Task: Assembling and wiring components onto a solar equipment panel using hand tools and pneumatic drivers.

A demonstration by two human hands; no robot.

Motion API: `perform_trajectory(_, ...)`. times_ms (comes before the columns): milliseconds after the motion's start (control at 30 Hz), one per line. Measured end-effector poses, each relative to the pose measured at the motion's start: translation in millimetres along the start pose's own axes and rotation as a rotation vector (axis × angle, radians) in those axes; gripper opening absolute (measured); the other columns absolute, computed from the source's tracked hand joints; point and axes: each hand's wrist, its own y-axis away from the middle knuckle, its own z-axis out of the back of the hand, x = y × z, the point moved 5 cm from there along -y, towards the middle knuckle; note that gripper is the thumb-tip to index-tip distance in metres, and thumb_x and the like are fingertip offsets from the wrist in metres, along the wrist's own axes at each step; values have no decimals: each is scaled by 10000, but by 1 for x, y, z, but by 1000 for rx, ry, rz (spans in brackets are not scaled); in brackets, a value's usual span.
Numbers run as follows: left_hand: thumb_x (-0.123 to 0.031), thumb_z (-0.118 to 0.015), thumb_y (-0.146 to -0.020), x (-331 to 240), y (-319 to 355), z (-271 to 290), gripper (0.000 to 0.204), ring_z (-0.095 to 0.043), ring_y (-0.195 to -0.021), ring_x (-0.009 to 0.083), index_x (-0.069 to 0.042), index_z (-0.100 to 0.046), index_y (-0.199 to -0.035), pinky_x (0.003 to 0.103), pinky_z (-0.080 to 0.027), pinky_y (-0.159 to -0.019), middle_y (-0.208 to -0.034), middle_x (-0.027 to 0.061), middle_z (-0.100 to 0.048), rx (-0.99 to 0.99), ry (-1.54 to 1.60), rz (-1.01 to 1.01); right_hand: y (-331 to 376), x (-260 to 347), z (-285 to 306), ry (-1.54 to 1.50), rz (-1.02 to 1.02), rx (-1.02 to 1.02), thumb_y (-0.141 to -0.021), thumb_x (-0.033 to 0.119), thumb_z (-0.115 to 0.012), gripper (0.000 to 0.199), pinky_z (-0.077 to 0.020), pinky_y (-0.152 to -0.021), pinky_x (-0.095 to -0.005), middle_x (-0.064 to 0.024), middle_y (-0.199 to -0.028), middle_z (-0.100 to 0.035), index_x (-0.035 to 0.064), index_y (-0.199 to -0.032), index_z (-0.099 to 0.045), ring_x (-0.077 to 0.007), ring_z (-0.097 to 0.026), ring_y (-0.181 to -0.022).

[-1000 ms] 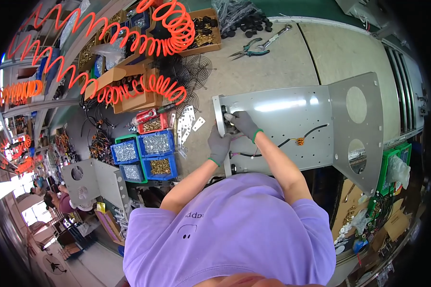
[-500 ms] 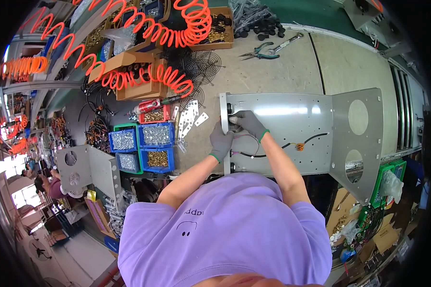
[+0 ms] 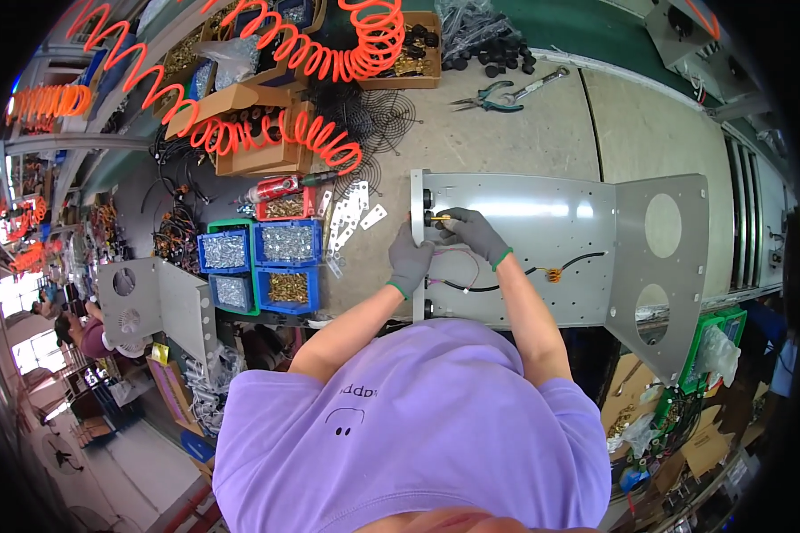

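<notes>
A bent grey sheet-metal panel [image 3: 524, 231] lies on the bench in front of me, with a narrow upright flange at its left end. My left hand [image 3: 411, 263], in a grey glove with a green cuff, is closed on that flange from the outer side. My right hand [image 3: 478, 236], gloved alike, pinches a small brass-coloured piece [image 3: 441, 218]. Its tip points at the inner face of the flange, by the black round fittings [image 3: 428, 197]; whether it touches is too small to tell. A wire harness [image 3: 480, 290] with black sleeving runs across the panel below my right hand.
Blue bins [image 3: 288, 242] of small metal parts stand to the left, near loose white plates [image 3: 351, 213] and a red can [image 3: 274, 188]. Pliers [image 3: 489, 99] and a wrench [image 3: 542, 83] lie at the back. Orange coiled hoses [image 3: 329, 147] hang across the far left.
My right hand has drawn back slightly to the right from the flange, so the brass-coloured piece and a black fitting now show. My left hand stays on the flange.
</notes>
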Motion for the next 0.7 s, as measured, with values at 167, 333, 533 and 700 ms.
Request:
perform_trajectory(167,-124,-585,-666,2,-1,-2,561,-617,-888,320,-17,-474,-1205,378,-484,-784,-958,188,-625,3,-50,-37,12,2,-1,50,38,-86,-915,119,-486,313,-525,-697,-279,-106,-976,-622,-24,-1192,-521,-146,-607,-751)
perform_trajectory(333,-126,-581,-669,2,-1,-1,568,-616,-887,325,-16,-469,-1214,382,-484,-782,-956,188,-622,-10,-32,-23,22,6,-8,-49,114,-167,-912,93,-466,318,-536,-675,-284,-134,-955,-626,-51,-1192,-514,-166,-621,-763)
perform_trajectory(533,-135,-587,-674,5,0,-2,565,-610,-878,344,-25,-470,-1215,404,-482,-763,-954,194,-619,-45,-33,-47,18,12,-7,86,133,-190,-899,127,-520,311,-532,-662,-287,-108,-939,-628,-28,-1167,-546,-147,-601,-755)
perform_trajectory(700,-137,-586,-677,1,1,-1,583,-608,-873,353,-54,-461,-1241,407,-483,-760,-958,194,-614,-32,12,-25,13,9,-4,56,107,-158,-877,125,-559,259,-529,-636,-275,-81,-897,-630,-15,-1093,-589,-129,-591,-729)
